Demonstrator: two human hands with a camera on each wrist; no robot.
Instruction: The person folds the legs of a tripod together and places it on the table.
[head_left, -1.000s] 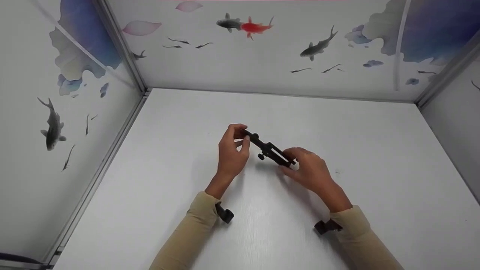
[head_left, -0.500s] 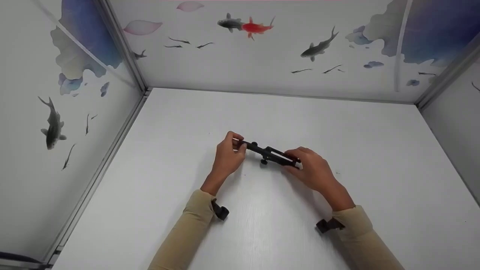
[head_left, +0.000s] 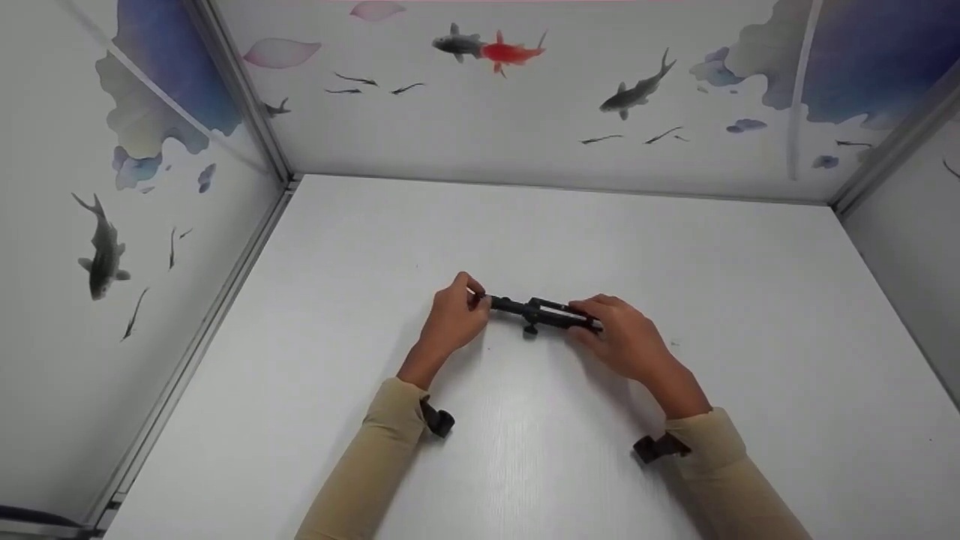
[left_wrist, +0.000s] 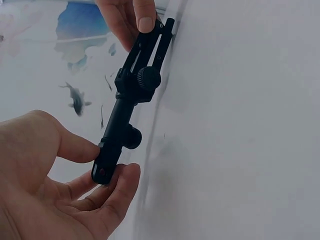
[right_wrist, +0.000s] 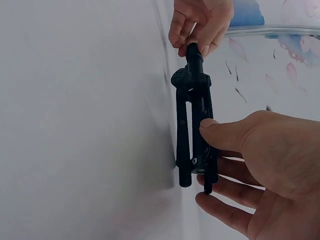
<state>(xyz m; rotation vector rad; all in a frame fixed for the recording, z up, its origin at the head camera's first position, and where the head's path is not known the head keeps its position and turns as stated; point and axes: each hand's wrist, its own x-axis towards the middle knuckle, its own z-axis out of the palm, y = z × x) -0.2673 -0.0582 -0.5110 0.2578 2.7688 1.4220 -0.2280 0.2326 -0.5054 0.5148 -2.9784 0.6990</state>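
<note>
A slim black folded mini tripod (head_left: 551,315) is held above the white table by both hands. In the head view it runs from left to right, its right end slightly lower. My left hand (head_left: 456,315) pinches the tube end between thumb and fingers. At the other end my right hand (head_left: 619,334) grips the folded legs, thumb on the near side. The left wrist view shows a ribbed round knob (left_wrist: 149,78) at the joint and a smaller knob (left_wrist: 132,137) along the tube. In the right wrist view the leg tips (right_wrist: 185,179) stick out past the right thumb.
A white table (head_left: 517,465) lies under the hands, with white fish-printed panels (head_left: 525,135) at the back and sides. Metal framing (head_left: 255,97) runs up the left rear corner. Each sleeve cuff carries a small black camera (head_left: 439,420).
My left hand has come lower and slightly left, swinging the tripod from a steep slant to nearly level. The right hand has shifted slightly right, still gripping the legs.
</note>
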